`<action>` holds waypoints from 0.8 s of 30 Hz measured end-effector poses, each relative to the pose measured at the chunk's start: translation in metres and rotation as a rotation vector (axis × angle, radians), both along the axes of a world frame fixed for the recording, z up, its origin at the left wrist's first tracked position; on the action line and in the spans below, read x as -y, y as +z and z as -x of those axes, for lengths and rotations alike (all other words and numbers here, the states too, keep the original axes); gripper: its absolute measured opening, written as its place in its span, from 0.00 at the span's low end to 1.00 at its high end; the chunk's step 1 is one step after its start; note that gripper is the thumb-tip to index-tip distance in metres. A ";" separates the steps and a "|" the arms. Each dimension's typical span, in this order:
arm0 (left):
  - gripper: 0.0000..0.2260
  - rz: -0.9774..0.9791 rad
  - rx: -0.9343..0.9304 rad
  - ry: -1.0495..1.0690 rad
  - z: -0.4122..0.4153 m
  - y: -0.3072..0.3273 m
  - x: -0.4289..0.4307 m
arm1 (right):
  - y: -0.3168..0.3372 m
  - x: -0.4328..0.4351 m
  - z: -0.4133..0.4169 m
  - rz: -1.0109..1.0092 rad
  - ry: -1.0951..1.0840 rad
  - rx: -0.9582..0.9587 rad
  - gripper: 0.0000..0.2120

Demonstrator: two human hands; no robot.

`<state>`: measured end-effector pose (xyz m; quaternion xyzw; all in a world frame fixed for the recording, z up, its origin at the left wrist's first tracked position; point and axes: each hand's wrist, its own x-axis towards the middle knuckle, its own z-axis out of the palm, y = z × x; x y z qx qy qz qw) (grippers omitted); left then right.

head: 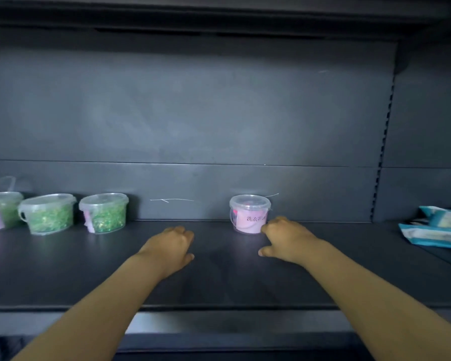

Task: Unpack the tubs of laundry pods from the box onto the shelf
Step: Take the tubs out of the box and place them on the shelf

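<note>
Tubs of laundry pods are what I am tracking, and the head view, my only feed, shows four on the shelf (219, 282). The pink tub (248, 214) stands upright at the back edge, right of the middle, close to the back panel (219, 113), with its printed label facing me. Along the same back edge toward the left end stand the inner green tub (103, 212), the middle green tub (47, 213) and the leftmost green tub (4, 208), which is partly cut off by the frame. The box is out of sight.

My right hand (284, 238) sits at the pink tub's front right side, with its fingers curled against the wall and the thumb held apart nearer the front edge. I cannot tell whether it is grasping the tub or only touching it. My left hand (172, 243) is loosely clenched, holds nothing and lies well left of that tub.

I see the risk in the right knuckles. A careless pull or nudge could tip the light tub or skid it askew. A wide sweep rightward could catch the blue packets (435, 227) at the right end.
</note>
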<state>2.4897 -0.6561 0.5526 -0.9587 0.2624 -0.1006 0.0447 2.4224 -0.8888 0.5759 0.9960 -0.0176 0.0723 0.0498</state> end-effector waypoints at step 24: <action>0.16 0.201 0.142 -0.125 0.260 0.058 -0.302 | 0.054 -0.285 0.267 -0.016 -0.067 0.103 0.23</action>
